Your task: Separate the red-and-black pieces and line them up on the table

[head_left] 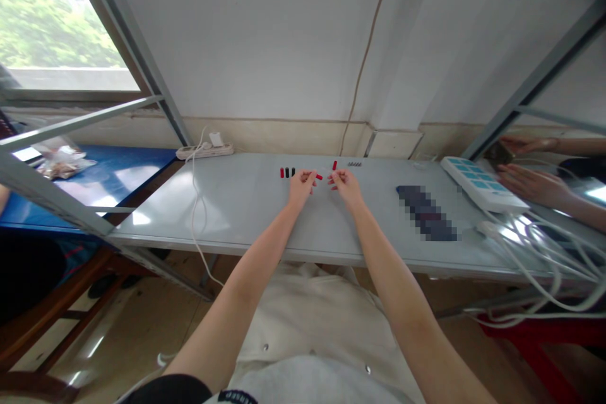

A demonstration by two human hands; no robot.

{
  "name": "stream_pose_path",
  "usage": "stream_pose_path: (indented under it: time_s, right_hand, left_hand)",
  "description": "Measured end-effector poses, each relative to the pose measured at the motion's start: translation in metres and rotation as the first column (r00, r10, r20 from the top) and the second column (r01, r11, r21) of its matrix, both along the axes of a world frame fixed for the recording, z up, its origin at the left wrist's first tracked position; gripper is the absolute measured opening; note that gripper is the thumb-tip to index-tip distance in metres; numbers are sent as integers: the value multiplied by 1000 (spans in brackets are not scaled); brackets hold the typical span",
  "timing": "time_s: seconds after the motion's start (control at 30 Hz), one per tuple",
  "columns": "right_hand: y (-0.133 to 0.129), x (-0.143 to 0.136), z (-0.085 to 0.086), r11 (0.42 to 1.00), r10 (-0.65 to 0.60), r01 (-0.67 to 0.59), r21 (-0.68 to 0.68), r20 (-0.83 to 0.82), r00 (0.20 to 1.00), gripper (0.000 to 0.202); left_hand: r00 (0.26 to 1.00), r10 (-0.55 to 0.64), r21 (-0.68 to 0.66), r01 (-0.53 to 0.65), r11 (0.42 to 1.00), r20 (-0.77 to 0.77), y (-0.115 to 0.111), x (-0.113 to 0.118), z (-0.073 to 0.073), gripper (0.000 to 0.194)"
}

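Observation:
My left hand is closed, its fingertips pinching a small red cylinder that points toward the right hand. Just across from it, my right hand is also closed, with a second red cylinder sticking up from the thumb and fingertips. The two pieces are apart. Left of my left hand stand a red cylinder and black cylinders in a short row. Beyond my right hand lies a row of several tiny dark pieces, too small to name.
The grey table runs along the wall. A power strip with a white cable is at back left. On the right are a pixelated dark object, a large white power strip and tangled cables. Another person's hands are at far right.

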State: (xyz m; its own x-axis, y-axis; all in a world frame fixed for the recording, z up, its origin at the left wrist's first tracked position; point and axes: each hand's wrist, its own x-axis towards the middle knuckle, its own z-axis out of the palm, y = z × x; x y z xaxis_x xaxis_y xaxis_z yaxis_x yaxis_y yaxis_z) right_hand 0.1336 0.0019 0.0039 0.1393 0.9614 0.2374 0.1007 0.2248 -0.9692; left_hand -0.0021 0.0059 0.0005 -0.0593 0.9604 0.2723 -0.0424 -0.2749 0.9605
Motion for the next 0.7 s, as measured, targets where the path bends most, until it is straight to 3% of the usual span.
stream_pose_path:
  time_s: [0.13,0.27,0.4,0.53,0.7]
  right_hand:
    - [-4,-3,0,993,118,-118,-16,41,992,33]
    - [-8,-6,0,979,200,-193,-63,141,970,33]
    - [-7,-5,0,982,177,-189,5,319,931,25]
    - [-3,-1,-4,978,81,-171,120,539,839,18]
    - [-6,-1,-5,972,123,-220,83,618,777,17]
  left_hand:
    - [989,-144,-30,143,989,-38,-1,3,-1,29]
    - [983,-161,-34,158,987,-85,-1,2,-1,31]
    - [972,-150,-18,149,989,-183,-1,2,-3,35]
    - [961,-88,42,102,994,-262,0,3,-6,28]
    - [942,-64,98,101,990,-329,4,4,-8,22]
